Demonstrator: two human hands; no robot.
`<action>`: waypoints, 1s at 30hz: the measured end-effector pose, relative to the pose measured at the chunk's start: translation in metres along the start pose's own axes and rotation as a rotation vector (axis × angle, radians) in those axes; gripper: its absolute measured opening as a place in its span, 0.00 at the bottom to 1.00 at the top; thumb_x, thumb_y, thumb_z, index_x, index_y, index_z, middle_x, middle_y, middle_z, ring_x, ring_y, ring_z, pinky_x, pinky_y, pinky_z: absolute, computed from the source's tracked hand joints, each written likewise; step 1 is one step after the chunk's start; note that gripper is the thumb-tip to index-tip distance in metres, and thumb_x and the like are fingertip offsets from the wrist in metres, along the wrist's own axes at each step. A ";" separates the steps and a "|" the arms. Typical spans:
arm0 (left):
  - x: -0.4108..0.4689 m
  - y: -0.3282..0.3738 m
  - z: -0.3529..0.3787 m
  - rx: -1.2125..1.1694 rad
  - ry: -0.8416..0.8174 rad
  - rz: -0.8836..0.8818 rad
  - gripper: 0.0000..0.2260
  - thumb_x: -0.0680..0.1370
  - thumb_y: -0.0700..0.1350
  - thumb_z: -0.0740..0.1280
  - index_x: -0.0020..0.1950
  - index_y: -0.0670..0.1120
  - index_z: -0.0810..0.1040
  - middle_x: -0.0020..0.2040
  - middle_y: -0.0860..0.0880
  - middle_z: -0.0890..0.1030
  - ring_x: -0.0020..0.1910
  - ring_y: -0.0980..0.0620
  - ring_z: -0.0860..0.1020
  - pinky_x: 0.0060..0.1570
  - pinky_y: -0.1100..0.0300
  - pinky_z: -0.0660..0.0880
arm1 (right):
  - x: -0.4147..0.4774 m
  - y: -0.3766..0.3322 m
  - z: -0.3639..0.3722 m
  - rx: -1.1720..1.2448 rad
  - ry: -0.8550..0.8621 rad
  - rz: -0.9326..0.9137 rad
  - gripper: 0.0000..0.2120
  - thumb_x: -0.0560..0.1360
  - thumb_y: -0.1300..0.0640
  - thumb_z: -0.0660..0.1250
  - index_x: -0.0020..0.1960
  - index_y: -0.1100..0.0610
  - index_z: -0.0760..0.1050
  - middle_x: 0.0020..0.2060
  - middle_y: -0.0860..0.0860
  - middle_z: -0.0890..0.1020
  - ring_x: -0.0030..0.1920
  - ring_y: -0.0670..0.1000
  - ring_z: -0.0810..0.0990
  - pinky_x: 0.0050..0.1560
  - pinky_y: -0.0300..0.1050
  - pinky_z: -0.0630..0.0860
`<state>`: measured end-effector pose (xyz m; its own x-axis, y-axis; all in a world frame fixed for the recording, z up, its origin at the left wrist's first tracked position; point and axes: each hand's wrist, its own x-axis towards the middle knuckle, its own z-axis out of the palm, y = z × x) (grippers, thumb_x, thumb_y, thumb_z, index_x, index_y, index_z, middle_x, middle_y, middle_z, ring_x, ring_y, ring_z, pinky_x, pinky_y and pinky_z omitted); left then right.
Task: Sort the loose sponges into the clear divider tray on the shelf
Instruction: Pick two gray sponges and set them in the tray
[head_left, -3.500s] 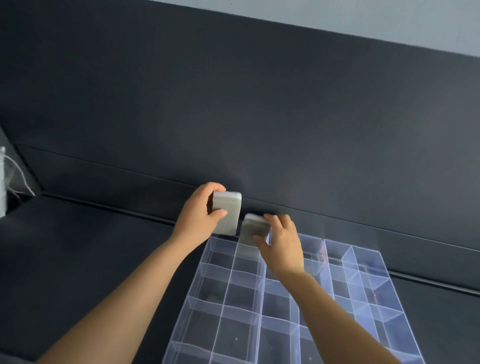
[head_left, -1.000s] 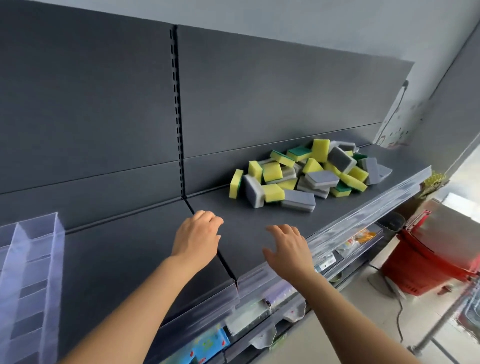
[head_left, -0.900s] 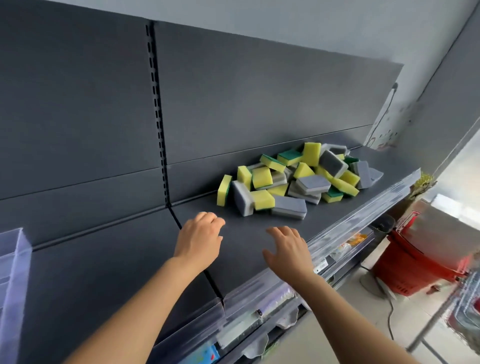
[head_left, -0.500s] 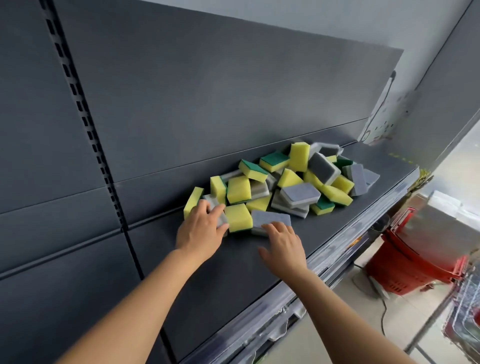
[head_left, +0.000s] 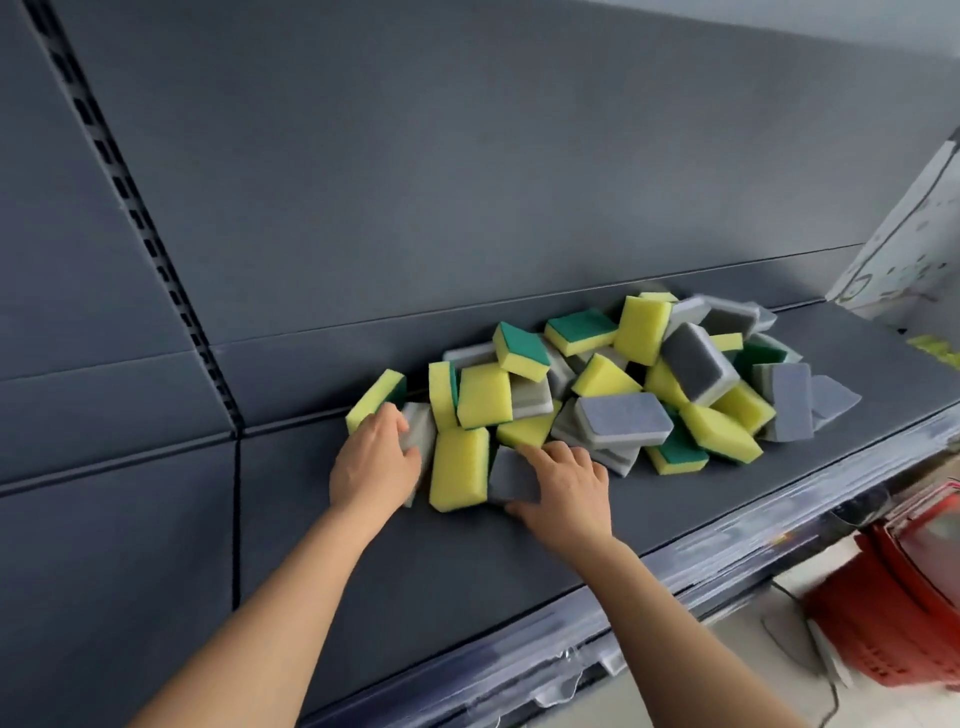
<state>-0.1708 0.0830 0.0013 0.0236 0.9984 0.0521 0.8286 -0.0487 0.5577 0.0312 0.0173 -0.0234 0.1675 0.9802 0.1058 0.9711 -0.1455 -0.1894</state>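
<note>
A heap of loose sponges (head_left: 618, 384), yellow-green ones and grey ones, lies on the dark shelf (head_left: 467, 566) against its back panel. My left hand (head_left: 371, 462) closes around a light grey sponge (head_left: 418, 434) at the heap's left end. My right hand (head_left: 563, 486) grips a darker grey sponge (head_left: 509, 475) at the heap's front edge. Between the two hands lies a yellow sponge (head_left: 457, 467) flat on the shelf. The clear divider tray is out of view.
A slotted upright (head_left: 150, 249) runs down the back panel to the left. A clear price rail (head_left: 727, 540) lines the shelf's front edge. A red shopping basket (head_left: 904, 603) stands on the floor at the lower right.
The view swung right from the tray to the sponge heap. Both hands, empty a second ago, reached forward into the heap and closed on grey sponges.
</note>
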 end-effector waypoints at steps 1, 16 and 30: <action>-0.002 -0.001 -0.001 -0.025 0.014 -0.036 0.10 0.75 0.45 0.64 0.55 0.49 0.68 0.54 0.50 0.75 0.43 0.49 0.71 0.37 0.56 0.67 | 0.002 0.002 -0.003 0.067 -0.019 0.003 0.32 0.68 0.38 0.69 0.69 0.43 0.65 0.59 0.46 0.72 0.61 0.53 0.68 0.59 0.49 0.63; -0.078 -0.035 -0.037 -0.760 0.147 -0.437 0.29 0.73 0.39 0.59 0.66 0.69 0.66 0.51 0.59 0.75 0.45 0.56 0.74 0.36 0.59 0.70 | -0.010 -0.027 -0.022 1.506 -0.462 0.182 0.22 0.67 0.34 0.66 0.55 0.44 0.79 0.49 0.52 0.84 0.50 0.55 0.82 0.46 0.56 0.80; -0.166 -0.117 -0.116 -0.878 0.489 -0.415 0.28 0.72 0.33 0.63 0.55 0.69 0.69 0.52 0.52 0.79 0.51 0.53 0.78 0.47 0.53 0.75 | -0.050 -0.178 -0.012 1.458 -0.438 -0.185 0.10 0.72 0.55 0.73 0.52 0.49 0.76 0.44 0.49 0.82 0.43 0.48 0.79 0.43 0.45 0.77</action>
<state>-0.3366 -0.0807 0.0238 -0.5524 0.8313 -0.0614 0.0270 0.0915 0.9954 -0.1483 -0.0075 0.0164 -0.2492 0.9684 -0.0023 -0.0788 -0.0227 -0.9966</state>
